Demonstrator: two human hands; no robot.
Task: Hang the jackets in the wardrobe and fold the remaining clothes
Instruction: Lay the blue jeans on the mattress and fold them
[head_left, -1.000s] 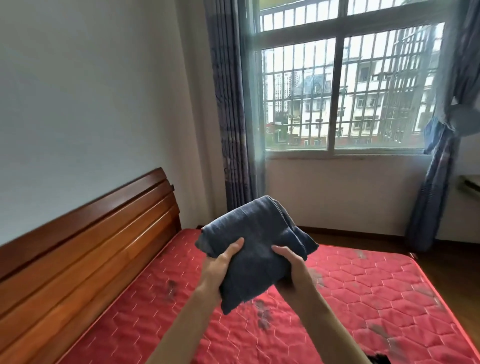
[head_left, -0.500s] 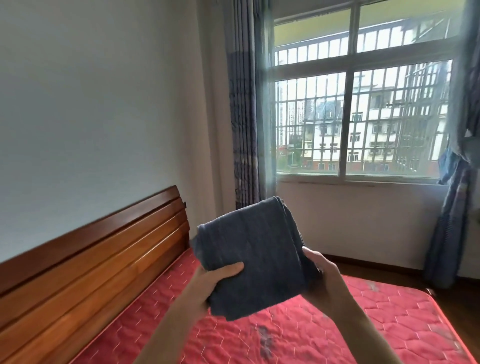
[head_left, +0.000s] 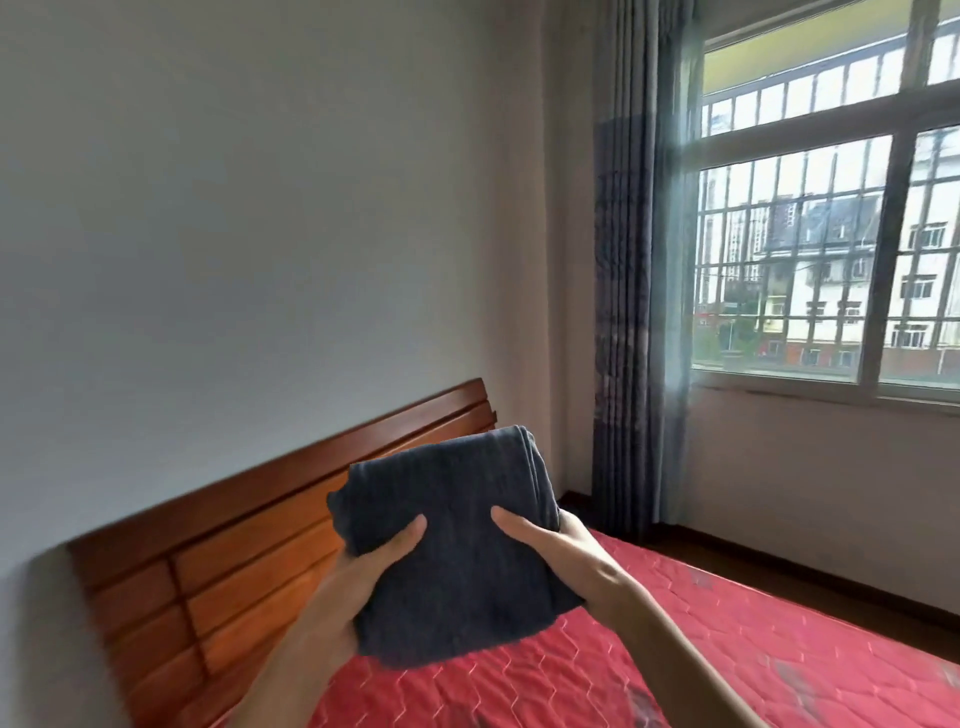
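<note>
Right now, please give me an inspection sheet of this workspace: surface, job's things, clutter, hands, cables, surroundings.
Surface: red quilted mattress.
Job's things: folded dark grey garment, held up above the mattress; no jackets or wardrobe in view.
Clutter: nothing seen.
Hands: left hand and right hand both grip the garment, thumbs on top.
Cables: nothing seen.
Surroundings: wooden headboard, plain wall, curtain, barred window.
</note>
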